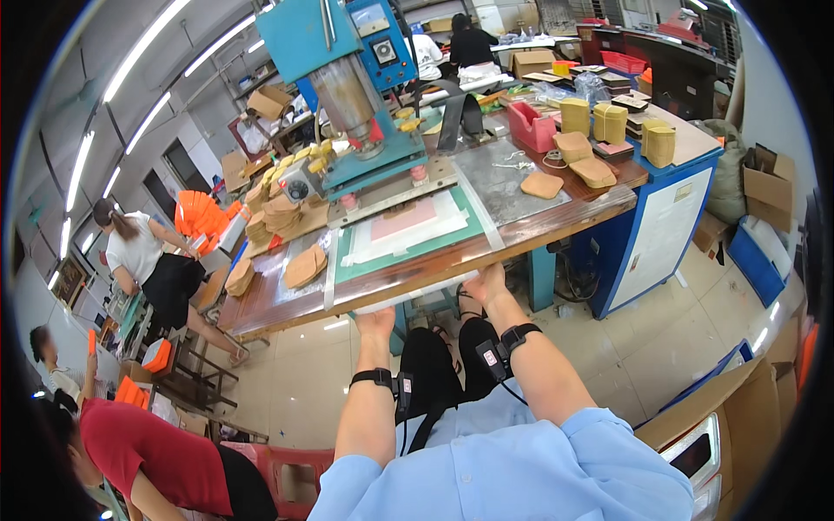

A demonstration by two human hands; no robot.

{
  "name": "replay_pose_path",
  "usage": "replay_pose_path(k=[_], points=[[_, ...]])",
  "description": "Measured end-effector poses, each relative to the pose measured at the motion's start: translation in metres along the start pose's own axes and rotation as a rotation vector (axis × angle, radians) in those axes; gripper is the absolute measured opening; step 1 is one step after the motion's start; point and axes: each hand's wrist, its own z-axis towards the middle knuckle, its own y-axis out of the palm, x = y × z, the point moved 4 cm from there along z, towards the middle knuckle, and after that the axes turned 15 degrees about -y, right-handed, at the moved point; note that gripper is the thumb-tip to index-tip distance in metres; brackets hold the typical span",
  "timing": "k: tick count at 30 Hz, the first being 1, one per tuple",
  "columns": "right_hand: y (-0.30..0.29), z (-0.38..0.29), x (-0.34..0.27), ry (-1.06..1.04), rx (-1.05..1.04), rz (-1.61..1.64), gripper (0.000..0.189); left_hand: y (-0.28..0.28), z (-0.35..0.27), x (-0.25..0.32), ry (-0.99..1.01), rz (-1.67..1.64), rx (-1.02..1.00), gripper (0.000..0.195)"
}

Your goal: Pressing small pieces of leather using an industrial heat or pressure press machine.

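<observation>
Both hands reach under the front edge of a wooden workbench (423, 286). My left hand (376, 320) is at a pale strip or panel (417, 291) below the edge, its fingers hidden by the bench. Farther right, my right hand (485, 284) touches the other end of that strip, fingertips partly hidden. Above them, a teal press machine (374, 176) stands over a green mat (466, 225) with white-taped layers and a pink sheet (404, 221). Tan leather-like pieces lie left (305, 266) and right (542, 185) of the mat.
Stacks of tan pieces (280, 218) and a red tape dispenser (532, 126) sit on the bench. A blue-and-white cabinet (658, 228) stands right, with a cardboard box (743, 417) nearer. Co-workers are at left: a person in red (153, 456) and one in white (137, 247).
</observation>
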Motion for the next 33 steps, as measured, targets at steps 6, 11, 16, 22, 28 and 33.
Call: replay_pose_path(k=[6,11,16,22,28,33], points=[[-0.013,0.013,-0.003,0.012,0.038,0.055,0.044,0.005,0.001,-0.008,-0.055,-0.098,0.0,0.041],[-0.029,0.026,0.003,-0.001,-0.01,0.019,0.042,-0.003,0.004,-0.006,-0.048,-0.054,-0.01,0.041],[-0.01,0.008,-0.003,0.005,0.017,0.006,0.041,0.001,0.0,-0.007,-0.028,-0.004,0.014,0.042],[-0.005,0.004,-0.006,-0.016,0.017,0.01,0.041,0.011,-0.007,-0.01,-0.052,-0.083,0.027,0.043],[-0.011,0.013,-0.001,-0.015,0.007,0.035,0.043,0.011,-0.007,-0.009,-0.044,-0.078,0.018,0.043],[-0.013,0.013,-0.001,0.006,-0.007,0.056,0.044,0.016,-0.012,-0.012,-0.044,-0.091,0.053,0.043]])
